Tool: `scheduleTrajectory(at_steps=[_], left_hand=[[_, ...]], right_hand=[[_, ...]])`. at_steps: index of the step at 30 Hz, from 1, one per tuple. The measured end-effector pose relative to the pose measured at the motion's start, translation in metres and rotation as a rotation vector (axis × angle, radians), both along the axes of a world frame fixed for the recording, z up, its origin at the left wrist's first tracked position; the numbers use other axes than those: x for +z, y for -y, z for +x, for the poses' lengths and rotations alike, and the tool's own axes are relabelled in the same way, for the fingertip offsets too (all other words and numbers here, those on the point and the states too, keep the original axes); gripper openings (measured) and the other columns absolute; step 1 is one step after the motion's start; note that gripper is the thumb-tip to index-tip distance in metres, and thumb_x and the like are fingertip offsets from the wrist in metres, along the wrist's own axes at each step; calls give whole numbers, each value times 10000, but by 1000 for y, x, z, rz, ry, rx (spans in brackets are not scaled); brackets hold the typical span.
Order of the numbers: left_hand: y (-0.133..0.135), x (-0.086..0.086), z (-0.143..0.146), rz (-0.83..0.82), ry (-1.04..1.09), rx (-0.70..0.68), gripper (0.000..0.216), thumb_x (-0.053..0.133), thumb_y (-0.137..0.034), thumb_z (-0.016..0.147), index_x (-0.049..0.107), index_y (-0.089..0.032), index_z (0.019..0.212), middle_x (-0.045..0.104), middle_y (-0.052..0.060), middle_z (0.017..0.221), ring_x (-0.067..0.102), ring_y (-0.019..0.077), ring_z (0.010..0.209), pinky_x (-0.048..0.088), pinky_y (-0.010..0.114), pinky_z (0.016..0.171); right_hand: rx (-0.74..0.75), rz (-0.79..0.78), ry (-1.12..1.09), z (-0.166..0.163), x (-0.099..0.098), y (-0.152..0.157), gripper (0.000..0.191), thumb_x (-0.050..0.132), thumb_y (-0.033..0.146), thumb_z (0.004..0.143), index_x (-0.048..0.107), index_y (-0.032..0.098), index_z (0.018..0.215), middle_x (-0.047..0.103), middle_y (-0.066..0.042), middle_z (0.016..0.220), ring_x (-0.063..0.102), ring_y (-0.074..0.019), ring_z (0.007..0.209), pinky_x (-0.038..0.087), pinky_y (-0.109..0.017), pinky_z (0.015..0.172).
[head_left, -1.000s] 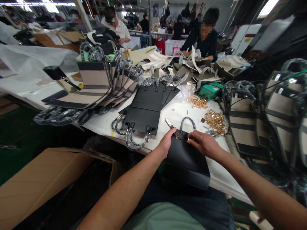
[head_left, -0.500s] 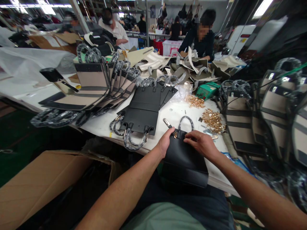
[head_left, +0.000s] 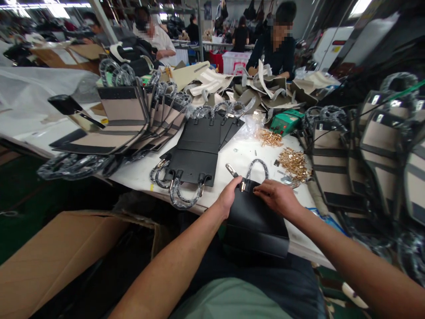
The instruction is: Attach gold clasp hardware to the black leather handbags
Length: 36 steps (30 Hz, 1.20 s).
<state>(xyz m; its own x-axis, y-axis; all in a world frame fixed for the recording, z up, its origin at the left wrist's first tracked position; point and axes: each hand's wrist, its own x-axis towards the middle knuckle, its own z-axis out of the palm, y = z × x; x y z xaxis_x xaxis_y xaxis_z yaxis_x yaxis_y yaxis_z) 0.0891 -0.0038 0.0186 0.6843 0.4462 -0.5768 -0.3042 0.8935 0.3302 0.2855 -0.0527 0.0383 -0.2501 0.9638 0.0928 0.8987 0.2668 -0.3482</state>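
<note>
A black leather bag panel [head_left: 255,219] lies over the near edge of the white table [head_left: 245,155] and hangs toward my lap. Its wrapped handle [head_left: 256,165] loops up at the far end, with a gold clasp [head_left: 243,185] at its left foot. My left hand [head_left: 228,197] grips the panel's top left corner, thumb beside the clasp. My right hand [head_left: 277,197] rests on the panel's top edge, fingers curled and pinching near the handle's right foot. A small metal tool [head_left: 231,170] lies just beyond my left hand.
Stacked black panels with wrapped handles [head_left: 195,155] lie to the left, beige-and-black panels [head_left: 122,115] further left and on the right [head_left: 341,168]. Gold hardware piles [head_left: 294,161], a green box [head_left: 285,122], a cardboard box [head_left: 66,252] below. Other people work at the far end.
My right hand has slid a little left along the panel's top edge toward the clasp. The left hand keeps its grip on the corner.
</note>
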Motion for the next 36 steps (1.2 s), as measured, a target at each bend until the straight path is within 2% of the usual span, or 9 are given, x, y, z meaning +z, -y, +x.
scheduleTrajectory(at_steps=[8,14,17,20,22,24,27,30,36], left_hand=[[2,5,-3,28,92,-10,525,533,-555,848,708,-97,1038,754,134,773,727,298,736,563,411,757],[13,10,-10,133,214,-22,557,536,-539,869,668,-78,1152,759,155,884,725,321,873,525,448,890],[22,17,-16,190,255,30,563,539,-534,872,648,-94,1207,760,146,946,715,325,934,491,467,955],[27,31,-27,238,288,98,571,542,-528,872,635,-103,1241,757,141,987,708,329,965,463,485,992],[27,45,-38,260,299,144,581,548,-530,864,633,-105,1251,756,142,1002,704,334,976,453,496,1002],[27,63,-48,279,294,202,599,562,-543,844,640,-108,1248,755,144,1003,702,341,976,452,507,1000],[29,91,-59,304,254,250,650,585,-596,799,658,-112,1227,756,151,991,700,360,972,463,525,975],[35,108,-66,311,152,242,659,623,-629,764,678,-132,1194,758,143,979,702,358,962,485,511,943],[72,109,-97,560,-66,356,462,787,-279,679,698,-118,1103,757,144,971,709,320,936,516,440,903]], right_hand=[[-173,-179,-444,7,-1,3,192,643,368,846,697,253,989,728,10,860,660,-177,780,497,-303,728],[-233,-106,-412,-2,16,9,76,646,292,835,695,244,868,730,14,832,670,-182,786,495,-314,738],[-162,41,-374,-9,32,22,170,654,295,846,690,247,1005,726,-20,912,675,-200,839,522,-334,774],[-104,371,-294,-19,43,50,276,612,262,887,659,267,1159,702,-67,1065,655,-230,983,511,-390,893],[-124,538,-265,-28,43,73,302,621,254,883,658,290,1180,681,-76,1149,632,-250,1065,478,-432,970],[-238,571,-305,-38,37,93,379,680,330,837,649,289,1213,636,-83,1267,594,-292,1160,434,-480,1036],[-519,308,-562,-48,23,108,587,663,524,799,591,239,1307,620,-97,1325,594,-337,1189,494,-459,987],[-583,-27,-806,-52,16,103,563,613,593,798,651,241,1236,724,-57,1165,644,-333,1127,551,-376,898],[-592,-25,-961,-72,34,74,575,638,597,756,692,223,1190,766,-59,1050,660,-341,1103,548,-364,915]])
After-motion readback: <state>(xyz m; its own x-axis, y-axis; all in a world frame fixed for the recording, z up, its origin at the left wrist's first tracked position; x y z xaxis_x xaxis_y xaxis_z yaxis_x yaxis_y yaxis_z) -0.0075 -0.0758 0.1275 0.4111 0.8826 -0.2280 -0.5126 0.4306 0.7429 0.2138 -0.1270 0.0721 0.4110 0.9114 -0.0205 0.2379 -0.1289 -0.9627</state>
